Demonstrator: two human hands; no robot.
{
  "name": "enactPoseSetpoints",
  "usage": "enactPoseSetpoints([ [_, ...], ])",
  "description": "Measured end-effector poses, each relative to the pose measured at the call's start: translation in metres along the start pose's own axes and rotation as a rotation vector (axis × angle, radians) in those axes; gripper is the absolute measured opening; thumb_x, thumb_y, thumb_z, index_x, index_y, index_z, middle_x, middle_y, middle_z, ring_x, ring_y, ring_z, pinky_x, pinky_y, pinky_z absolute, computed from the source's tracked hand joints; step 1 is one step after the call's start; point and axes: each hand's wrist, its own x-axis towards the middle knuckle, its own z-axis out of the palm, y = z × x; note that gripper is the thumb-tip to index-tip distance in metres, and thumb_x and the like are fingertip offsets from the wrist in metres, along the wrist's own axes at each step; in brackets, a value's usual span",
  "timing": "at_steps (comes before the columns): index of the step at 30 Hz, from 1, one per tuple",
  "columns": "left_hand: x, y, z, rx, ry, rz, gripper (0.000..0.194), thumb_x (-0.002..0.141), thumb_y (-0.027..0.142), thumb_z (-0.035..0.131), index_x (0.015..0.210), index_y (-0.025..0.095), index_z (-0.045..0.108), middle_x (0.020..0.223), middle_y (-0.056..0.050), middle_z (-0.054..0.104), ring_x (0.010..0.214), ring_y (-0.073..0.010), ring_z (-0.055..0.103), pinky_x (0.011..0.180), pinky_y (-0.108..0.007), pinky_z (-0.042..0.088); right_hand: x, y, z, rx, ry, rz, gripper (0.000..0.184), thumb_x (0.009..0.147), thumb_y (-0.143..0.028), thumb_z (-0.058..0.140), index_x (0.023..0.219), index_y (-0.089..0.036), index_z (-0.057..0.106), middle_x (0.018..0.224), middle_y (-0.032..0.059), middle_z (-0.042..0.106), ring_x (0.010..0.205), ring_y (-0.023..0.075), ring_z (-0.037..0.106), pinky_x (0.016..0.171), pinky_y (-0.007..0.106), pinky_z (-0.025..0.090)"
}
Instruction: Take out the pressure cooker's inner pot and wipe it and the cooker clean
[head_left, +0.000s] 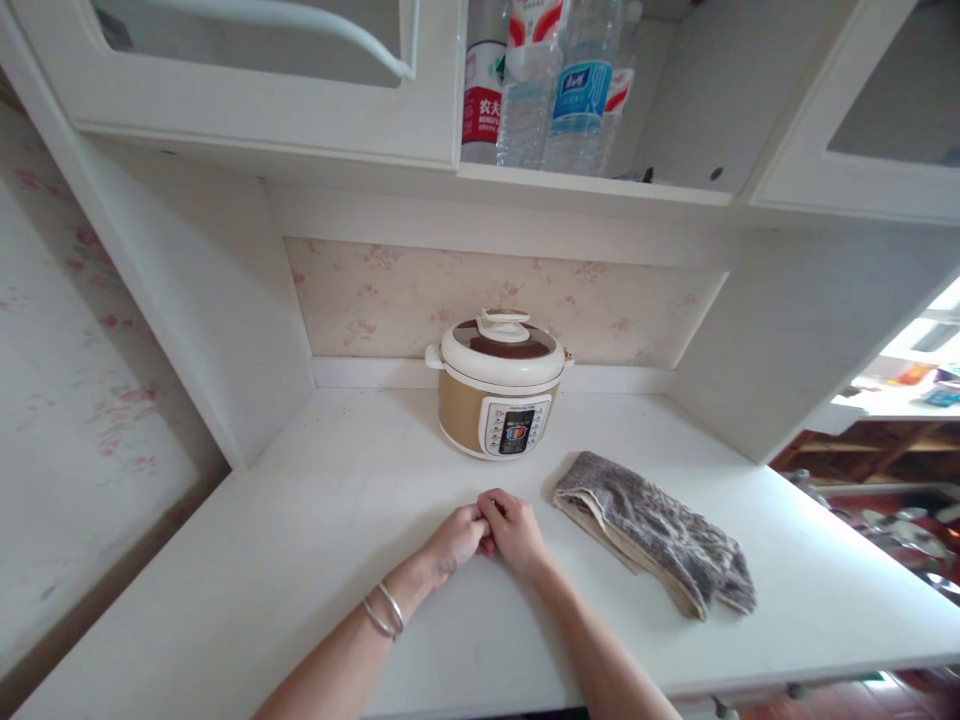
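Observation:
My left hand (456, 540) and my right hand (514, 530) meet on the white countertop (360, 500), with their curled fingers clasped against each other. Both are closed, and no object shows in either one. Two silver bangles (384, 610) circle my left wrist. Just beyond the hands stands a cream and gold electric pressure cooker (461, 408), its lid on and its control panel facing me. To the right of my right hand, apart from it, lies a folded grey-brown towel (652, 530).
Overhead hangs a white cabinet (420, 130) with an open shelf holding several plastic bottles (529, 110). White side panels (202, 290) border the counter left and right. Flowered wallpaper (397, 300) covers the wall behind the cooker. Drawer knobs (724, 708) stick out below the front edge.

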Motion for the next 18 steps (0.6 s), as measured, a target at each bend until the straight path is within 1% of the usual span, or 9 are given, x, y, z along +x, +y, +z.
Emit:
enactPoseSetpoints([
  [2, -0.001, 0.002, 0.001, -0.005, 0.012, 0.003, 0.024, 0.069, 0.025, 0.05, 0.085, 0.01, 0.06, 0.063, 0.0, 0.056, 0.059, -0.0118, 0.051, 0.061, -0.027, 0.041, 0.004, -0.002, -0.004, 0.01, -0.026, 0.03, 0.036, 0.088, -0.044, 0.043, 0.073, -0.019, 0.064, 0.068, 0.0, 0.063, 0.066, 0.0141, 0.055, 0.063, 0.023, 0.04],
  [4, -0.001, 0.005, 0.002, -0.016, 0.027, 0.002, 0.021, 0.067, 0.025, 0.052, 0.082, 0.012, 0.06, 0.065, 0.0, 0.056, 0.058, -0.0112, 0.051, 0.06, -0.026, 0.041, 0.014, -0.013, -0.016, -0.015, -0.073, 0.037, 0.037, 0.086, -0.044, 0.044, 0.068, -0.018, 0.063, 0.061, -0.0014, 0.059, 0.061, 0.0133, 0.052, 0.058, 0.023, 0.038],
  [6, -0.003, 0.007, 0.003, -0.014, 0.022, -0.003, 0.019, 0.067, 0.027, 0.053, 0.079, 0.013, 0.06, 0.065, 0.001, 0.055, 0.057, -0.0105, 0.05, 0.06, -0.026, 0.04, 0.032, -0.036, -0.039, -0.085, -0.072, -0.007, 0.039, 0.086, -0.045, 0.045, 0.064, -0.018, 0.063, 0.055, -0.0023, 0.055, 0.058, 0.0131, 0.051, 0.055, 0.023, 0.036],
  [7, -0.003, 0.009, 0.004, -0.01, 0.015, -0.007, 0.019, 0.067, 0.027, 0.053, 0.079, 0.013, 0.06, 0.064, 0.001, 0.055, 0.057, -0.0102, 0.05, 0.061, -0.025, 0.04, 0.044, -0.052, -0.053, -0.122, -0.011, -0.042, 0.039, 0.086, -0.046, 0.044, 0.066, -0.019, 0.064, 0.056, -0.0022, 0.056, 0.06, 0.0135, 0.051, 0.055, 0.023, 0.036],
  [10, -0.005, 0.012, 0.007, 0.007, -0.007, -0.012, 0.021, 0.069, 0.028, 0.053, 0.081, 0.013, 0.063, 0.062, 0.002, 0.053, 0.057, -0.0101, 0.049, 0.063, -0.025, 0.041, 0.092, -0.112, -0.095, -0.27, 0.199, -0.176, 0.04, 0.089, -0.049, 0.04, 0.084, -0.02, 0.068, 0.073, -0.0004, 0.064, 0.075, 0.0169, 0.058, 0.067, 0.025, 0.041],
  [11, -0.006, 0.013, 0.007, 0.007, -0.006, -0.01, 0.022, 0.069, 0.027, 0.053, 0.082, 0.013, 0.064, 0.063, 0.002, 0.054, 0.058, -0.0101, 0.049, 0.063, -0.025, 0.04, 0.111, -0.131, -0.105, -0.355, 0.241, -0.224, 0.042, 0.09, -0.049, 0.037, 0.089, -0.021, 0.068, 0.079, 0.0012, 0.065, 0.08, 0.0185, 0.059, 0.072, 0.028, 0.042],
  [13, -0.008, 0.015, 0.008, 0.016, 0.003, -0.005, 0.022, 0.07, 0.026, 0.052, 0.082, 0.013, 0.064, 0.063, 0.002, 0.054, 0.058, -0.0103, 0.049, 0.063, -0.025, 0.04, 0.151, -0.161, -0.117, -0.543, 0.278, -0.321, 0.043, 0.093, -0.045, 0.032, 0.098, -0.019, 0.066, 0.098, 0.0064, 0.065, 0.095, 0.023, 0.057, 0.085, 0.035, 0.041],
  [15, -0.01, 0.016, 0.008, 0.034, 0.015, -0.012, 0.021, 0.07, 0.025, 0.051, 0.081, 0.013, 0.064, 0.061, 0.002, 0.053, 0.058, -0.0106, 0.049, 0.062, -0.025, 0.039, 0.187, -0.176, -0.12, -0.693, 0.273, -0.384, 0.043, 0.093, -0.045, 0.035, 0.111, -0.016, 0.062, 0.116, 0.0119, 0.059, 0.109, 0.0281, 0.051, 0.093, 0.042, 0.039],
  [18, -0.011, 0.015, 0.007, 0.051, 0.011, -0.008, 0.021, 0.069, 0.023, 0.049, 0.079, 0.013, 0.065, 0.059, 0.002, 0.053, 0.056, -0.0109, 0.048, 0.061, -0.025, 0.039, 0.229, -0.178, -0.116, -0.849, 0.205, -0.368, 0.054, 0.089, -0.054, 0.042, 0.129, -0.02, 0.051, 0.134, 0.0145, 0.047, 0.124, 0.0354, 0.039, 0.099, 0.052, 0.034],
])
